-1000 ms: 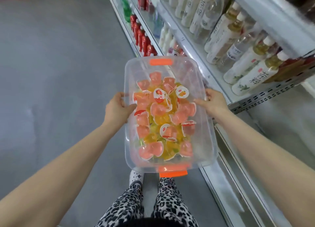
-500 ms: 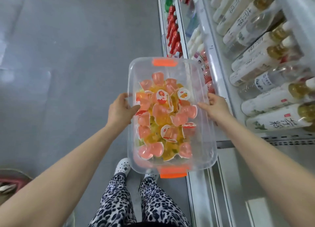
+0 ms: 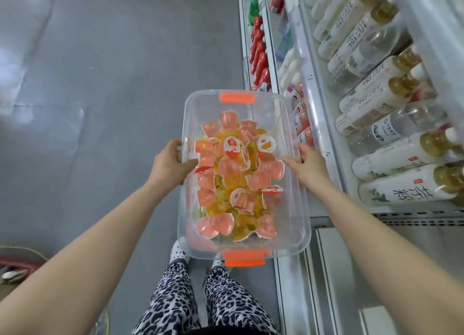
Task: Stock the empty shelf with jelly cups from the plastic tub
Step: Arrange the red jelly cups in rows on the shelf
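Jelly cups [image 3: 238, 173], pink and yellow, are being carried heaped in the clear plastic tub [image 3: 294, 209]. The tub's long rims are being gripped by the left hand [image 3: 170, 165] and right hand [image 3: 310, 165], above the grey floor [image 3: 100, 83], beside the bottle shelf [image 3: 324, 123].

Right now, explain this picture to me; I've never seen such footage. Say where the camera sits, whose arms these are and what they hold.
No machine here: a person wears one wide-angle camera on the head, looking down, so both bare arms are their own. The left hand and right hand grip the long sides of a clear plastic tub with orange latches, carried above a grey floor. Inside lies a heap of pink and yellow jelly cups. On the right stand store shelves of drink bottles.
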